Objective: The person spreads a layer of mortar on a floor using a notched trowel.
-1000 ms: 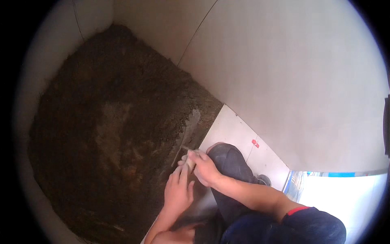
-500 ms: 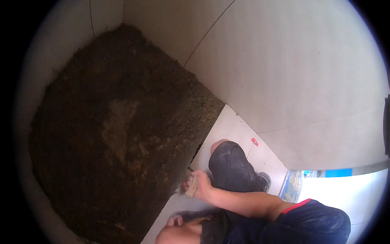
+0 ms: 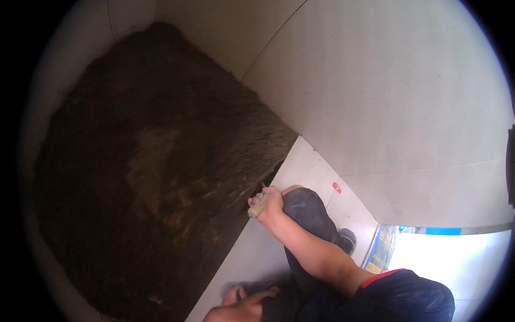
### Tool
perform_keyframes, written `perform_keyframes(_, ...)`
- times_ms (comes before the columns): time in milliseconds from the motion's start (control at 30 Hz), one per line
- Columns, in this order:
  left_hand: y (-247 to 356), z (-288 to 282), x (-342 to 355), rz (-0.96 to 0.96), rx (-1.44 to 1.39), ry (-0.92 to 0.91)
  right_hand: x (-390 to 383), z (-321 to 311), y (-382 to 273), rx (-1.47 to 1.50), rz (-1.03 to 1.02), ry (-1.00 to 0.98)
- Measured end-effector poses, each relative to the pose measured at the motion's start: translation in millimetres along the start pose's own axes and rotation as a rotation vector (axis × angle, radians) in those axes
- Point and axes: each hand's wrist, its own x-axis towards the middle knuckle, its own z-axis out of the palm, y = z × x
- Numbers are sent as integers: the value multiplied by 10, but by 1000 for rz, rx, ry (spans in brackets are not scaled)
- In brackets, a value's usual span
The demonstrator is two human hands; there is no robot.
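Observation:
My right hand (image 3: 270, 204) is closed around the pale handle of a trowel (image 3: 258, 207). Its metal shank shows just past my fist. The blade is hard to make out against the dark mortar bed (image 3: 177, 161), where a dark gap runs along the edge of the pale floor tile (image 3: 252, 252). My right fist is over that edge, close to my bent right knee (image 3: 303, 203). Low in the picture, my left hand (image 3: 234, 294) rests beside my other knee. Its fingers are partly hidden and blurred in shadow.
Large pale wall panels (image 3: 386, 96) rise behind and to the right, meeting the mortar at a corner. A small red piece (image 3: 336, 187) lies on the tile by a joint. A printed bag (image 3: 382, 248) stands at the bright opening on the right.
My right hand has moved up and slightly right along the tile edge with the trowel. A dark gap now shows beyond it, and my left hand is nearly where it was.

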Motion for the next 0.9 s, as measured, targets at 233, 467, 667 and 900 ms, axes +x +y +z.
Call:
perform_keyframes(233,76,103,23,-11,27,7,429,347,-204,127,-34,-94)
perform_keyframes(467,142,174,122,6,41,30,733,752,-351,19,-47,-177)
perform_keyframes(667,190,159,188,48,33,109,592,1348,-361,-379,60,-405)
perform_keyframes(900,-25,-26,228,215,150,279,-692,1954,-1147,-1521,42,-479)
